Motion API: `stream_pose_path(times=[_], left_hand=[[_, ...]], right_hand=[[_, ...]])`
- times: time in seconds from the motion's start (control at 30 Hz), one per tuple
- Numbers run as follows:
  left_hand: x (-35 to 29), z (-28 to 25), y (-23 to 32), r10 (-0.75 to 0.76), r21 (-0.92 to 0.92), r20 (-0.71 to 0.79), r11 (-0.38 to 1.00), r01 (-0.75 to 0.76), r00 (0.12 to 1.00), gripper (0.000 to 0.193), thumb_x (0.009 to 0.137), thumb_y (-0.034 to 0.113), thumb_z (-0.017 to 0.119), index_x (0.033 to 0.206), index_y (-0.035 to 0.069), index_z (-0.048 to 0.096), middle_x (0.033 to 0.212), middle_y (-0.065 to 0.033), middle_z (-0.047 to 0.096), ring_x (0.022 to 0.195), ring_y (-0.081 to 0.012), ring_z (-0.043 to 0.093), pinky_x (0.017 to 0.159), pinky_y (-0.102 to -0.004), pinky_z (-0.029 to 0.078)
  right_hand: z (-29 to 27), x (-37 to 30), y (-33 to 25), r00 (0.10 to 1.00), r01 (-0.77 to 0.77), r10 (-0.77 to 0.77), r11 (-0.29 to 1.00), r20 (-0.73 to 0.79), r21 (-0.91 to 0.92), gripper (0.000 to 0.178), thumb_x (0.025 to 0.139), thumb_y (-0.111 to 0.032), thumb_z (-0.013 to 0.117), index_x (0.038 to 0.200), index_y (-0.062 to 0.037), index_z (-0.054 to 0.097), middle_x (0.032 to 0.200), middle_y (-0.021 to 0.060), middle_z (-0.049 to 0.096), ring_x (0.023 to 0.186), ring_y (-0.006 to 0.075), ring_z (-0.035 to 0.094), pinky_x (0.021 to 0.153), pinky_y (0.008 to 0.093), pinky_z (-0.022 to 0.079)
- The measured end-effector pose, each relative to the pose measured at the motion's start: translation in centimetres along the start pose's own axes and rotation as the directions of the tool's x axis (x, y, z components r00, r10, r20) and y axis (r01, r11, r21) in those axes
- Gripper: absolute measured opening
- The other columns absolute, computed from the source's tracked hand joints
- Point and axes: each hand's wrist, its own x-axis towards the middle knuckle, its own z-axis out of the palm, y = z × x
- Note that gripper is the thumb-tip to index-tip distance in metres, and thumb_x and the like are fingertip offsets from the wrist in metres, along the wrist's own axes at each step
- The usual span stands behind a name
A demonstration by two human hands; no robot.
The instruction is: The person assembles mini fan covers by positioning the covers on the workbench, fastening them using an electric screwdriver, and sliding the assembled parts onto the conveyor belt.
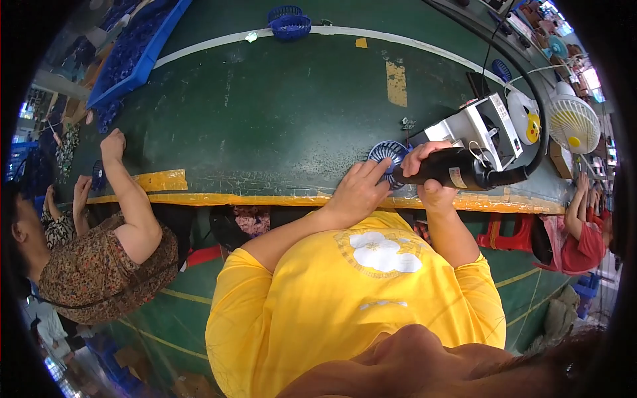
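Observation:
My left hand (360,191) rests on a round blue fan grille (385,154) near the table's front edge, fingers curled against its near side. My right hand (431,166) is wrapped round a black cylindrical power tool (454,170). The tool lies nearly level, its narrow end touching or just above the grille; which of the two I cannot tell. From its other end a thick black hose or cable (541,99) curves up and away. The tool's tip is hidden by my fingers.
A white and grey boxy device (474,129) stands beyond the tool. A white fan (572,123) is at the right. Two blue grilles (290,28) lie at the far edge. A blue tray (142,63) of blue parts stands left, near a co-worker's raised hand (113,144).

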Motion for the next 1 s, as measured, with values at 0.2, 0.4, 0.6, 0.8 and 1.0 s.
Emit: stream_pose_path(times=[0.2, 0.4, 0.6, 0.8, 1.0], left_hand=[[1.0, -0.4, 0.2, 0.055, 0.020, 0.018, 0.998, -0.056, 0.998, 0.022, 0.092, 0.021, 0.090, 0.100, 0.004, 0.080, 0.156, -0.0192, 0.070, 0.132, -0.0369, 0.067, 0.109, -0.0516, 0.054], [1.1, -0.8, 1.2, 0.108, 0.037, 0.038, 0.993, -0.109, 0.993, 0.020, 0.092, 0.020, 0.089, 0.099, 0.004, 0.079, 0.153, -0.0186, 0.071, 0.129, -0.0363, 0.069, 0.107, -0.0510, 0.055], [1.3, -0.7, 1.9, 0.155, 0.046, 0.059, 0.986, -0.158, 0.986, 0.018, 0.092, 0.018, 0.088, 0.098, 0.004, 0.079, 0.150, -0.0181, 0.072, 0.127, -0.0357, 0.070, 0.106, -0.0504, 0.056], [1.0, -0.7, 1.3, 0.156, 0.056, 0.075, 0.985, -0.160, 0.985, 0.016, 0.091, 0.017, 0.086, 0.098, 0.004, 0.078, 0.147, -0.0175, 0.074, 0.124, -0.0351, 0.071, 0.104, -0.0498, 0.057], [0.3, -1.0, 0.1, 0.142, 0.079, 0.082, 0.986, -0.148, 0.987, 0.015, 0.091, 0.016, 0.085, 0.097, 0.004, 0.078, 0.144, -0.0170, 0.075, 0.121, -0.0344, 0.072, 0.102, -0.0492, 0.058]], right_hand=[[-1.3, 1.1, -3.9, 0.995, 0.015, -0.018, 0.999, -0.096, -0.040, 0.097, 0.088, -0.056, 0.103, 0.150, 0.0038, 0.059, 0.095, 0.0102, 0.073, 0.087, 0.0240, 0.074, 0.084, 0.0405, 0.062], [-4.4, 2.3, -12.2, 0.924, 0.253, -0.311, 0.933, -0.224, -0.255, 0.090, 0.091, -0.068, 0.096, 0.142, -0.0028, 0.062, 0.094, 0.0079, 0.068, 0.082, 0.0237, 0.069, 0.083, 0.0415, 0.059], [-5.2, 2.2, -12.3, 0.924, 0.205, -0.272, 0.946, -0.268, -0.252, 0.079, 0.094, -0.064, 0.096, 0.137, -0.0067, 0.062, 0.099, 0.0073, 0.068, 0.089, 0.0231, 0.068, 0.085, 0.0431, 0.058], [-3.4, 1.8, -8.0, 0.958, 0.155, -0.154, 0.988, -0.240, -0.014, 0.088, 0.091, -0.068, 0.096, 0.141, -0.0047, 0.061, 0.092, 0.0058, 0.068, 0.084, 0.0207, 0.069, 0.083, 0.0420, 0.058], [0.4, 2.1, -4.1, 0.994, 0.056, -0.051, 0.997, -0.098, 0.051, 0.087, 0.084, -0.051, 0.108, 0.140, -0.0008, 0.065, 0.095, 0.0094, 0.074, 0.086, 0.0232, 0.073, 0.083, 0.0402, 0.061]])
